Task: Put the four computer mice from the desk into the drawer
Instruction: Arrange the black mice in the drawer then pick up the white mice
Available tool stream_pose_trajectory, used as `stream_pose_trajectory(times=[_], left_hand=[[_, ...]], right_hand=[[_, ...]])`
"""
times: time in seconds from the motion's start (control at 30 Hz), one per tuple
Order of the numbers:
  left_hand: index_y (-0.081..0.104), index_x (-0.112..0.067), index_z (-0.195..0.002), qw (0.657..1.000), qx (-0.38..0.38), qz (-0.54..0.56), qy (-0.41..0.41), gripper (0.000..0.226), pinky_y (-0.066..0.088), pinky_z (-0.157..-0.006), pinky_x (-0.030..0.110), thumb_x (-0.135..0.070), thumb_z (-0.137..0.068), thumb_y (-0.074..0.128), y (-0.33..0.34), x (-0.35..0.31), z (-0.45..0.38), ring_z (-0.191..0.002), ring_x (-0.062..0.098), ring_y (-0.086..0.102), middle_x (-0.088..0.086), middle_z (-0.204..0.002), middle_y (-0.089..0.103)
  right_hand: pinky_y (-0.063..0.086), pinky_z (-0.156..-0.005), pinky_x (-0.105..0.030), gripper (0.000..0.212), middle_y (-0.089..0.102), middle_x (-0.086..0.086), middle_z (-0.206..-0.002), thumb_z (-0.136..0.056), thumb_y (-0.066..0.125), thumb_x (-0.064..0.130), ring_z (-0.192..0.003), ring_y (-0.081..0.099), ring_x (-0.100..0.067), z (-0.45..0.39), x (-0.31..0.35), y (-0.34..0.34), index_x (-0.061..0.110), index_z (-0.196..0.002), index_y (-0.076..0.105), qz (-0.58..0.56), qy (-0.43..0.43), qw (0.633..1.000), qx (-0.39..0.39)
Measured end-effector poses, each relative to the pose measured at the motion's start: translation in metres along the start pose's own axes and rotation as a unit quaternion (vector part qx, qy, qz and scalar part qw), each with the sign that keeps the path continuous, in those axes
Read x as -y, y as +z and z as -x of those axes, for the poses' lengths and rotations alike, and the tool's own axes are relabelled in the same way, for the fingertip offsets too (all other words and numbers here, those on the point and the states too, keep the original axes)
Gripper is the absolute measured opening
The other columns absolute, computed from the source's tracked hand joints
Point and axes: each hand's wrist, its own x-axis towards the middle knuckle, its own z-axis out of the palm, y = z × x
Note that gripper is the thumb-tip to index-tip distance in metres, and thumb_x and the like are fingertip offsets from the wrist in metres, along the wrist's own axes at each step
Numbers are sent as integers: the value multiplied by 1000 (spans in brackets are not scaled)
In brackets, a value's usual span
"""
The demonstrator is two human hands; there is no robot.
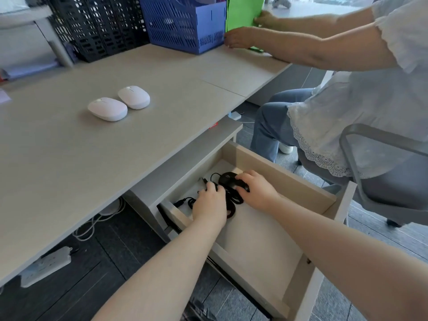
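Two white wireless mice lie side by side on the grey desk (69, 158): one nearer me (107, 109), one behind it (134, 97). The drawer (278, 172) under the desk stands pulled out. Both my hands are inside it at its far end. My right hand (257, 191) rests on a black wired mouse (228, 178). My left hand (209, 202) covers a second black object with tangled black cables (231, 202); what lies under that hand is hidden.
Another person sits on a grey chair (382, 181) to the right, handling a green folder (243, 12) beside a blue file rack (185, 24). Black crates (97, 26) stand at the desk's back. A power strip (46, 265) and white cables lie on the floor under the desk.
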Motion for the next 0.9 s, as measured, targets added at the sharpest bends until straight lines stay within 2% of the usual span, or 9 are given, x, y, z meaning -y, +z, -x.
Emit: stream_pose_trajectory(times=[0.13, 0.23, 0.3, 0.4, 0.5, 0.6, 0.7, 0.77, 0.9], left_hand=[[55, -9, -112, 998, -46, -29, 43, 23, 46, -78, 38, -18, -91, 52, -55, -2, 4, -107, 33, 55, 13, -117, 54], [58, -8, -97, 984, -153, 20, 90, 21, 39, -66, 35, -23, -94, 44, -103, 1, 9, -91, 33, 60, 12, -101, 61], [58, -8, -88, 961, -247, 75, 100, 25, 36, -61, 33, -27, -95, 43, -130, 9, 11, -82, 34, 60, 10, -92, 62], [62, -9, -90, 924, -351, 141, 54, 23, 43, -66, 37, -28, -92, 48, -160, 37, 8, -89, 33, 57, 10, -98, 62], [64, -6, -100, 901, -405, 156, -2, 23, 46, -74, 42, -25, -89, 55, -175, 78, -1, -102, 35, 53, 15, -109, 61], [57, -9, -116, 910, -389, 120, -82, 39, 45, -84, 43, -31, -84, 62, -178, 122, -15, -115, 36, 44, 14, -127, 51], [46, -17, -127, 921, -337, 119, -156, 58, 39, -97, 41, -47, -79, 63, -176, 158, -30, -129, 33, 32, 12, -139, 38], [40, -19, -131, 922, -306, 136, -195, 70, 33, -106, 43, -56, -76, 62, -174, 176, -40, -137, 34, 22, 14, -148, 28], [23, -26, -143, 926, -270, 166, -207, 94, 18, -115, 47, -70, -69, 60, -174, 196, -61, -145, 37, 5, 19, -157, 9]], right_hand=[[52, -84, -35, 27, 71, -8, -107, -96, 50, 27, -102, 63, -28, 2, 30, -37, 14, -112, 67, 26, -25, 999, -39], [54, -71, -37, 28, 72, -9, -85, -96, 49, 26, -81, 65, -29, 0, 63, -58, 7, -90, 68, 1, -48, 993, -108], [52, -68, -38, 31, 70, -11, -79, -96, 49, 24, -76, 62, -29, -3, 87, -69, 3, -82, 66, -17, -64, 986, -156], [50, -69, -36, 32, 71, -10, -79, -97, 50, 26, -74, 59, -25, -7, 127, -80, 3, -83, 67, -51, -98, 970, -217], [45, -68, -31, 27, 68, -10, -82, -96, 53, 26, -82, 59, -25, -16, 165, -80, 5, -88, 68, -96, -131, 951, -261], [40, -75, -28, 23, 67, -7, -99, -95, 54, 28, -101, 56, -24, -40, 194, -74, 11, -106, 65, -89, -144, 957, -236], [42, -97, -35, 35, 60, -7, -124, -94, 53, 32, -122, 47, -26, -72, 216, -67, 17, -125, 56, -62, -119, 977, -167], [39, -105, -38, 41, 55, -7, -135, -92, 54, 33, -130, 42, -28, -92, 228, -61, 19, -130, 52, -72, -97, 982, -142], [40, -105, -39, 46, 53, -9, -137, -90, 54, 38, -132, 42, -32, -124, 249, -49, 22, -134, 49, -64, -90, 987, -121]])
